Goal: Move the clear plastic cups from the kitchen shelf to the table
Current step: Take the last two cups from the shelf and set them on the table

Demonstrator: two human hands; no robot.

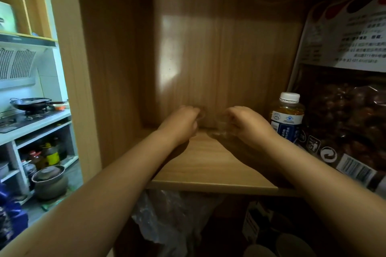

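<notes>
Wood-grain panels are enclosing the shelf [211,165], into which both arms are being stretched. The left hand [181,124] is being held with its fingers curled, near the back of the shelf, and a faint clear cup [201,115] is being touched or gripped at its fingertips; whether it is truly clasped cannot be told through the blur. The right hand [248,124] is being curled around another clear cup [221,129], which is being kept just above or on the shelf board, between the two hands. A bottle [287,117] with a white cap is being kept upright just beside the right hand, and a large bag [346,110] of dark contents is being leaned against the right wall. Beyond the cabinet's left side, a wok [31,104] is being carried on a stove, and a clay pot [50,181] is being stored on the floor below.
</notes>
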